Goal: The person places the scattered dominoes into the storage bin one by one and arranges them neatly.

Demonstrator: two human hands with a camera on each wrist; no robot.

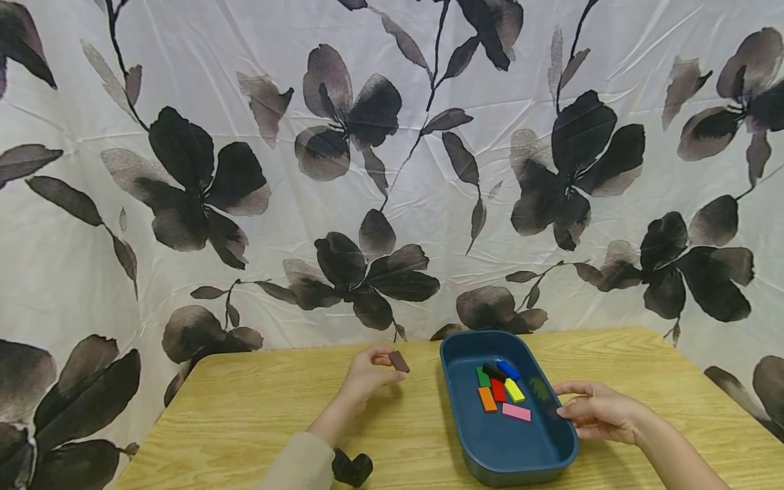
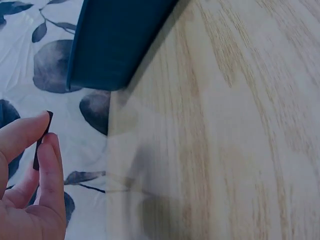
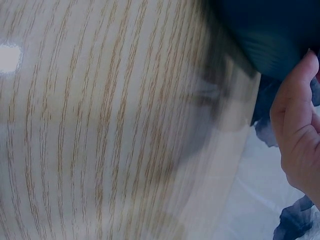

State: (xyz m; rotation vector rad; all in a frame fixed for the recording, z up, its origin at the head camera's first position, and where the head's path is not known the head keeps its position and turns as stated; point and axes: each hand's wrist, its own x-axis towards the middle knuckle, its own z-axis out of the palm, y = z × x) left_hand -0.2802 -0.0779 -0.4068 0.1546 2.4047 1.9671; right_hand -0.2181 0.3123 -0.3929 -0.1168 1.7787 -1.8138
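Note:
A small flat brown block is pinched between the thumb and fingers of my left hand, raised above the table left of the blue bin. In the left wrist view the block appears edge-on as a thin dark strip. My right hand holds the right side of the dark blue plastic bin, its thumb at the rim; some fingers are hidden. On the bin's floor lie several flat blocks, including a pink block, an orange block, a yellow block and a blue block.
The bin stands on a light wooden table. Behind the table's far edge hangs a white cloth with dark flowers. A black strapped device sits at my left wrist.

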